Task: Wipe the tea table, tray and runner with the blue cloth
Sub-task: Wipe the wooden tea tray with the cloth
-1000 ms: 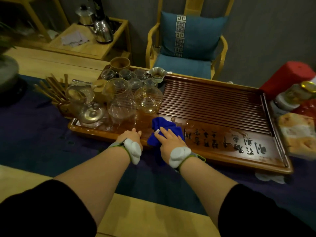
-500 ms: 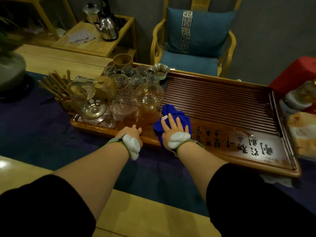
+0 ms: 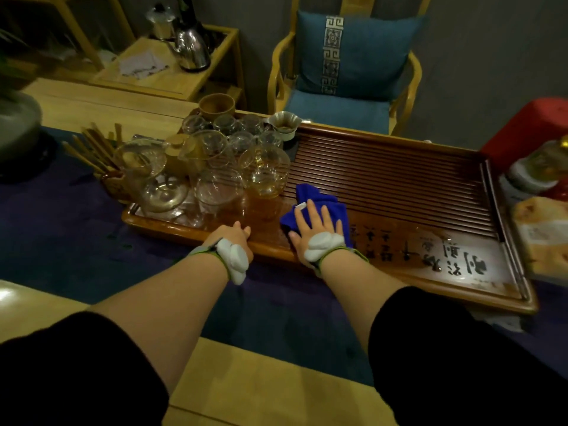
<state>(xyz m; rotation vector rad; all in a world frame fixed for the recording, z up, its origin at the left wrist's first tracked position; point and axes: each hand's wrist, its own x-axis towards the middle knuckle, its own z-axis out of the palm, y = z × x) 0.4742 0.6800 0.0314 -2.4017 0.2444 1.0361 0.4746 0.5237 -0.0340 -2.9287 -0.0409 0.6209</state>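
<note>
Pressing the blue cloth [image 3: 316, 204] flat with spread, straight fingers, the right hand [image 3: 318, 230] is working the smooth near band of the wooden tea tray [image 3: 399, 192], just right of the clustered glassware [image 3: 215, 167]. The cloth is lying bunched, partly under the palm, its far edge reaching onto the slatted part of the tray. The left hand [image 3: 232, 241] is resting on the tray's near rim, fingers loosely curved over the edge, gripping nothing and likely steadying the tray. The cloth is looking soft, light and limp, so it is probably sliding best under a flat palm in the middle; pinching a corner would likely let it fold over itself. The tray's polished surface is looking slick and possibly wet, with glare near the carved characters [image 3: 461, 256]. The glass cups and pitchers are looking fragile and are standing just beside the cloth's left edge, so strokes toward the left are risking a knock. The dark runner [image 3: 76, 229] is lying under the tray, spreading left and near; the pale table [image 3: 261, 379] is showing nearest the person.
</note>
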